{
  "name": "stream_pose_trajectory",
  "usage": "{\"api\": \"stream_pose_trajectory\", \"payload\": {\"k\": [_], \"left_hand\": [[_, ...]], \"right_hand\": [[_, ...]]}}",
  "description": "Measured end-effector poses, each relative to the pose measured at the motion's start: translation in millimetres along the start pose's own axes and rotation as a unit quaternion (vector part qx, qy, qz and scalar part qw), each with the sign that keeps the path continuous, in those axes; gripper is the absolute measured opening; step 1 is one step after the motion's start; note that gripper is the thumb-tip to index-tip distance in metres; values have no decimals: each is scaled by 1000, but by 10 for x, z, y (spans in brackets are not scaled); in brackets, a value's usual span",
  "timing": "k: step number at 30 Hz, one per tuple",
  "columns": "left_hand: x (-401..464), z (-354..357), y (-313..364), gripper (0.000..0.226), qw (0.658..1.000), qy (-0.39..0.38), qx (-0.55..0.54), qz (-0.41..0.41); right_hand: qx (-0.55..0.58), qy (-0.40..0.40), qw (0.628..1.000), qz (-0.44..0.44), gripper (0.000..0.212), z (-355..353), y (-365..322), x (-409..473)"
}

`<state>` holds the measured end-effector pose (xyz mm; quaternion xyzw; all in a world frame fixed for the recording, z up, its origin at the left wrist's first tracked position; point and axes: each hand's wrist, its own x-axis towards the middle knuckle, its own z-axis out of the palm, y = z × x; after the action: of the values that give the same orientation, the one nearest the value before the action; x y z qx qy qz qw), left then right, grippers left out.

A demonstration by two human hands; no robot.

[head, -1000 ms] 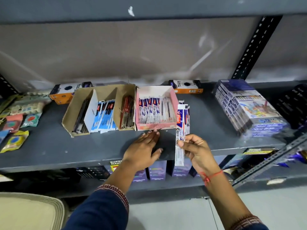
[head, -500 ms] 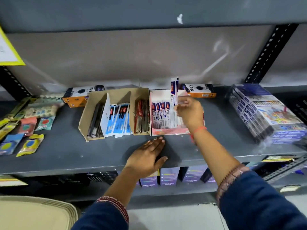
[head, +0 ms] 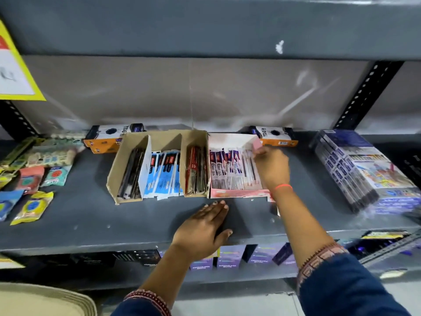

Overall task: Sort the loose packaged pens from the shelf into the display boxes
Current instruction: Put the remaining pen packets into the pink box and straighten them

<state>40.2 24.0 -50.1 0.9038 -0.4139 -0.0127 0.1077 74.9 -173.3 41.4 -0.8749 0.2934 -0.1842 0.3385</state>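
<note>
A pink display box [head: 237, 193] stands mid-shelf, filled with white-and-purple packaged pens [head: 227, 169] lying flat. My right hand [head: 272, 166] reaches into its right end, fingers curled onto the rightmost packs near the far corner. To its left, touching it, is a brown cardboard display box [head: 159, 137] with three compartments: black pens [head: 132, 172], blue-and-white packs [head: 164, 174] and red packs [head: 196, 172]. My left hand [head: 202, 226] lies flat, fingers apart, on the grey shelf [head: 91, 213] in front of the pink box.
Two orange-and-black boxes [head: 109, 137] [head: 273, 135] lie behind the display boxes. A shrink-wrapped stack of colour sets [head: 364, 169] sits at the right, small sachets [head: 32, 206] at the left. Purple boxes [head: 230, 256] line the lower shelf.
My right hand picked the loose packs up from the shelf beside the pink box, lifted them over it, and has now lowered them into its right end. The left hand stayed flat.
</note>
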Motion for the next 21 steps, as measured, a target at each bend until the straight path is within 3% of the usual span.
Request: {"api": "stream_pose_trajectory", "payload": {"k": [3,8,10,12,13,15,16,21], "left_hand": [[-3,-46,32,88,1000,-20,0,1],[-2,5,22,109,999,-28,17,-8],[-5,-7,36,113,999,-31,6,-16],[-6,-28,48,115,999,-40,1,-20],[-1,-34,51,115,999,-42,1,-21],[7,-24,47,115,999,-42,5,-22],[8,-15,47,114,999,-41,9,-20],[7,-2,32,115,999,-40,5,-13]], "right_hand": [[15,55,992,111,27,-308,368,-55],[-42,-103,982,153,40,-217,758,-218],[-29,-98,982,161,35,-191,811,-188],[-2,-88,978,191,14,-230,862,-151],[51,-80,973,209,8,-274,908,-136],[247,-84,932,252,30,-392,976,-165],[333,-87,905,249,30,-454,977,-216],[524,-199,820,116,22,-687,749,-526]]}}
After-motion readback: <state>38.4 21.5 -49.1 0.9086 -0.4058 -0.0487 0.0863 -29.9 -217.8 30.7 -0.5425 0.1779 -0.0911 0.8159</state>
